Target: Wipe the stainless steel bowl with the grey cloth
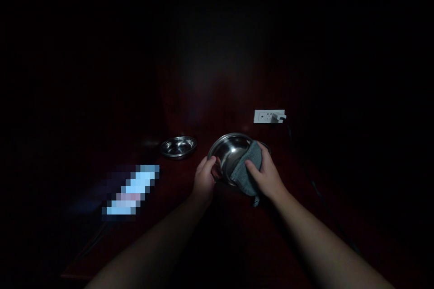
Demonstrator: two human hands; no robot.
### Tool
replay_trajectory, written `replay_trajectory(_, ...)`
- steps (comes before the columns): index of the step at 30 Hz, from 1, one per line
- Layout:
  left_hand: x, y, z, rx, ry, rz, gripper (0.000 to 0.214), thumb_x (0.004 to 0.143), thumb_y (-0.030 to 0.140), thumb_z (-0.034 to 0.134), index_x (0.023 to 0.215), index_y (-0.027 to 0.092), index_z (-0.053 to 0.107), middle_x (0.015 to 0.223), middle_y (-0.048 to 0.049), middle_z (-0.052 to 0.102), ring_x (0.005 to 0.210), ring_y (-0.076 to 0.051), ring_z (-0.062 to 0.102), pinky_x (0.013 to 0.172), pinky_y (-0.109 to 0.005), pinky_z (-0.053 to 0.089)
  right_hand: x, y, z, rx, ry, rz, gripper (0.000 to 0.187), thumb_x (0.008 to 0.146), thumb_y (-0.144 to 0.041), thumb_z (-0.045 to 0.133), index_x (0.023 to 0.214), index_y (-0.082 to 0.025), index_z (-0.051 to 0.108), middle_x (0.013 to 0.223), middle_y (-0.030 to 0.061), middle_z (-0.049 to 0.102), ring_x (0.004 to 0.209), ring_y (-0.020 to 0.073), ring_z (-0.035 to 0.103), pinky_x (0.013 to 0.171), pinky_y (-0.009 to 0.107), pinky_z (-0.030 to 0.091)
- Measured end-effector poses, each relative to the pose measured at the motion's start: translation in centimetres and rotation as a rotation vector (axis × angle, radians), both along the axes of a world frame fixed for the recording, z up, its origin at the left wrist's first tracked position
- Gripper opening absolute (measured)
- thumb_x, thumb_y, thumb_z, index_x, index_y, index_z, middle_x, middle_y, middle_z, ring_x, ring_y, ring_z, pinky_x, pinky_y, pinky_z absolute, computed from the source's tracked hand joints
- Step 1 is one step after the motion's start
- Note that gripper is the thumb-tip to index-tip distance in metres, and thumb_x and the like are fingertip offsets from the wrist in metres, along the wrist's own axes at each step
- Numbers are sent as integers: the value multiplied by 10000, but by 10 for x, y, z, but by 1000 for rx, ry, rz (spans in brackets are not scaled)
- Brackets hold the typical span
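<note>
A shiny metal bowl (232,149) is tilted toward me between both hands, its hollow side facing me. My left hand (204,176) grips the bowl's left rim, thumb on the inside and the other fingers hidden behind. My right hand (266,171) is closed on a grey-green cloth (248,171), pressing it over the bowl's right rim and inner wall. A small loop or corner of the cloth hangs below. A second, shallower metal bowl (178,146) sits on the dark red table (176,189), left of and beyond my left hand.
A lit, pixelated screen (134,192) lies at the left, with a thin cable (95,239) near its lower end. A white wall socket (264,116) at the back right holds a plug (280,117), whose dark cord (313,185) runs down the right side. The surroundings are very dark.
</note>
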State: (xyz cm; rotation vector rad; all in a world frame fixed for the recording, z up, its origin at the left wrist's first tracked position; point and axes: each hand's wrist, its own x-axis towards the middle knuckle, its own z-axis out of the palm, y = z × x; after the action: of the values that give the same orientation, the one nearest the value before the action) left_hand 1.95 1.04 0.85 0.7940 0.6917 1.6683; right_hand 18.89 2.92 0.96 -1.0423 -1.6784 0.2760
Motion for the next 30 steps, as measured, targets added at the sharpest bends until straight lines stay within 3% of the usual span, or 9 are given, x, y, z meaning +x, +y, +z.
replay_trajectory(4, -1, -2, -1, 57, 108, 64, 226, 689, 355, 618, 796, 171, 543, 655, 16, 574, 564, -109, 536, 544, -219, 409, 0, 3, -4, -52, 7, -7, 765, 709, -468, 593, 1338, -174, 274, 1346, 142, 384, 1222, 266, 395, 1027, 454, 307)
replay_trajectory(7, -1, -7, 1, 157, 219, 132, 308, 695, 319, 629, 956, 179, 543, 814, -14, 607, 729, -136, 583, 672, -247, 449, -1, 4, -4, -87, 30, -20, 777, 697, -481, 600, 1333, -166, 281, 1336, 147, 393, 1217, 267, 402, 1025, 451, 311)
replay_trajectory(11, 1, -16, 4, 316, 341, 100, 717, 571, 208, 741, 1212, 192, 422, 1222, -106, 515, 1129, -237, 497, 945, -341, 387, -2, 3, -3, -96, 84, -27, 755, 698, -495, 592, 1321, -189, 295, 1311, 134, 420, 1194, 267, 426, 1008, 470, 323)
replay_trajectory(15, 2, -19, 6, 276, 408, 111, 993, 404, 119, 804, 1279, 202, 341, 1292, -131, 458, 1208, -287, 432, 1002, -391, 343, -3, 3, -3, -86, 97, -42, 746, 683, -496, 603, 1304, -195, 320, 1290, 128, 440, 1178, 270, 439, 999, 480, 329)
replay_trajectory(20, 2, -15, 4, 281, 434, 172, 870, 463, 117, 780, 1239, 207, 397, 1249, -116, 499, 1186, -274, 461, 1011, -395, 337, -3, 3, -4, -130, 104, -40, 736, 667, -507, 617, 1270, -201, 327, 1249, 129, 464, 1124, 270, 482, 965, 476, 364)
replay_trajectory(30, 0, -13, 5, 348, 389, 87, 641, 608, 147, 711, 1186, 196, 437, 1198, -107, 546, 1121, -237, 517, 965, -361, 384, -4, 1, 0, -255, 172, -54, 582, 648, -542, 610, 1059, -204, 376, 993, 92, 572, 903, 251, 582, 794, 412, 464)
